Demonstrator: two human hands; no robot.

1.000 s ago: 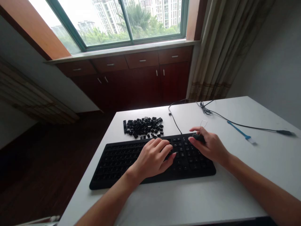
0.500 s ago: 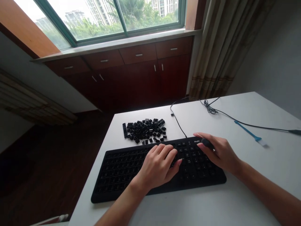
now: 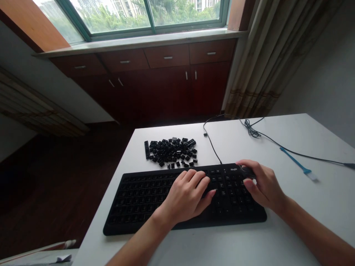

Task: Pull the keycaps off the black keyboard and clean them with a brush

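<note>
Our left hand (image 3: 187, 195) rests curled on the keyboard (image 3: 133, 207); our right hand (image 3: 264, 186) grips a keycap puller (image 3: 247, 172) at its far edge.

left hand (image 3: 187, 197), right hand (image 3: 264, 186) bare; slim fingers (image 3: 194, 181); rounded fingernail (image 3: 212, 192); forearms (image 3: 310, 229) uncovered

We look past a blue plastic strip (image 3: 295, 161) on the white tabletop (image 3: 318, 199) toward dark red wooden cabinets (image 3: 166, 88) under a window (image 3: 149, 14), with beige curtains (image 3: 266, 62) alongside and a dark wood floor (image 3: 55, 192).
</note>
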